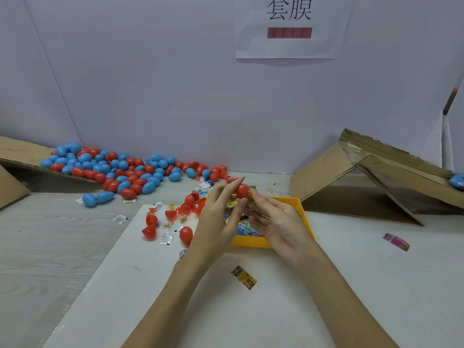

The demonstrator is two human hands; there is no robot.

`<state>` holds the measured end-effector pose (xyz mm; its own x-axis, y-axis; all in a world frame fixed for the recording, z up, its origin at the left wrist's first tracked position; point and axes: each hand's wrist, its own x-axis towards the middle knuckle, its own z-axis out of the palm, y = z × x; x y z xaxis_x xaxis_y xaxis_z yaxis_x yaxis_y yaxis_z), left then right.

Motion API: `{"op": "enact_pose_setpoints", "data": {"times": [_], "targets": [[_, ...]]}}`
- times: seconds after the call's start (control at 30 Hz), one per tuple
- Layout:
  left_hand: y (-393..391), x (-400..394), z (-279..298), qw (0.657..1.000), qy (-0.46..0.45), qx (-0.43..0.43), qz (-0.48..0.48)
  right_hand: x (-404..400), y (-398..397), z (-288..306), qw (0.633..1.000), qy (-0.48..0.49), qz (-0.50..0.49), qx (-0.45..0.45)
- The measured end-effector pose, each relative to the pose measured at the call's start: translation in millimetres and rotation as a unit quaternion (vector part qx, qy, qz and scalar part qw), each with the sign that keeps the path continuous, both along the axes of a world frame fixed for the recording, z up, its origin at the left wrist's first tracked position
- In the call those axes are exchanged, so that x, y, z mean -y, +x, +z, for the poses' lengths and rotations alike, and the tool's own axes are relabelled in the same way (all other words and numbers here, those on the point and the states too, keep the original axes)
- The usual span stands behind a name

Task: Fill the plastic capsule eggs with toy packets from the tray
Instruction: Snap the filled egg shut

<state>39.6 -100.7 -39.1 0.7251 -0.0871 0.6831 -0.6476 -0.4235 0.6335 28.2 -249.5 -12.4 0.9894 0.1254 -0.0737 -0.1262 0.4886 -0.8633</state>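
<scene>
egg: my left hand (221,217) pinches a red egg (242,190) above the yellow tray (305,214).
right hand (278,222): i pinch a packet (251,200) beside it.
around: loose eggs (120,169) lie far left.

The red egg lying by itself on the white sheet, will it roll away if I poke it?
Probably, a little. The red egg looks smooth and rounded, lying on a flat white sheet, so a poke would likely make it wobble and curve off rather than roll straight. It seems to be thin hollow plastic, so likely light and easy to knock. Nearby packets might stop it.
</scene>
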Motion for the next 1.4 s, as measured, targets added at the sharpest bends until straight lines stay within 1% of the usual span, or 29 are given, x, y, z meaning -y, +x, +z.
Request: {"op": "enact_pose_setpoints", "data": {"times": [0.07,0.17,0.4,0.57,0.67,0.73,0.83,0.97,1.07,1.13,1.2,1.23,1.33,1.4], "targets": [[0,0,0,1.000,-0.013,-0.010,-0.018,-1,-1,1,0.999,0.022,0.014,-0.019],[0,1,1,0.999,-0.026,-0.033,-0.019,-3,-1,1,0.999,0.033,0.025,-0.035],[-2,-1,2,0.998,-0.052,-0.026,-0.015,-4,-2,2,0.995,0.058,0.056,-0.052],[-2,-2,2,0.998,-0.059,-0.014,-0.022,-3,-1,2,0.993,0.076,0.065,-0.067],[-3,-2,2,0.997,-0.064,-0.022,-0.026,-4,-1,1,0.993,0.075,0.064,-0.068],[-4,-1,3,0.996,-0.076,-0.043,-0.030,-3,-1,0,0.996,0.053,0.053,-0.050],[-5,0,5,0.993,-0.080,-0.075,-0.040,-3,-1,-1,1.000,-0.023,0.015,0.015],[-2,-1,4,0.987,-0.119,-0.102,-0.026,-2,-1,-4,0.985,-0.140,-0.011,0.102],[3,-3,3,0.975,-0.162,-0.152,-0.029,0,2,-7,0.976,-0.177,-0.022,0.122],[5,-6,3,0.972,-0.176,-0.153,-0.017,1,5,-9,0.981,-0.151,-0.013,0.124],[5,-8,3,0.972,-0.184,-0.146,-0.020,1,7,-9,0.987,-0.117,-0.025,0.111],[5,-8,4,0.973,-0.184,-0.140,-0.025,0,7,-10,0.985,-0.128,-0.043,0.106],[3,-7,4,0.978,-0.169,-0.116,-0.040,-3,8,-12,0.963,-0.226,-0.071,0.126],[3,-7,4,0.984,-0.146,-0.093,-0.042,-4,8,-14,0.960,-0.233,-0.071,0.139]]}}
